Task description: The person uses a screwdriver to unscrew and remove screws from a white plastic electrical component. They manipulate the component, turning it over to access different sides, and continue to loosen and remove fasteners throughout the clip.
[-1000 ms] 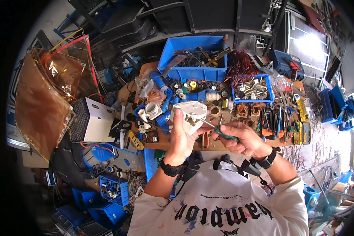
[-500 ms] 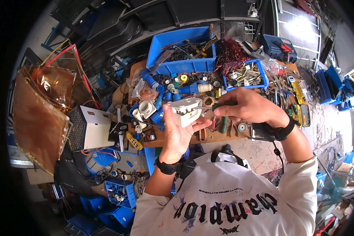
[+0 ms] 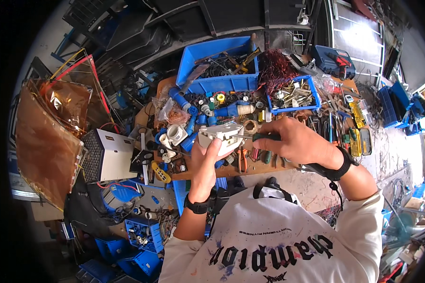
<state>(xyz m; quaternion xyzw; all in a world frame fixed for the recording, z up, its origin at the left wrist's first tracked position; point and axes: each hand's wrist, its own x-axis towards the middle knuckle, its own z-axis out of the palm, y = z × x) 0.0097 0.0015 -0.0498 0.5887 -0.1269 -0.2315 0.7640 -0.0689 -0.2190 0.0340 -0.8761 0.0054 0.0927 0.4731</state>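
A white plastic housing with openings in its side rests in my left hand, the thumb up against its near face. My right hand, back upward, grips a green-handled screwdriver held level, its thin shaft reaching left to the housing's right side. Whether the tip is inside the housing or only touching it, I cannot tell. Beyond my hands lie blue and white pipe fittings and a rusty ring-shaped part.
The crowded wooden bench holds a large blue bin of tools, a smaller crate of metal parts, red tangled wire, pliers and drill-bit cases. A beige metal box and brown sheets stand left.
My right hand has turned over the screwdriver handle, back now upward, with the wrist farther right. The housing has shifted slightly, and my left thumb now lies lower on it.
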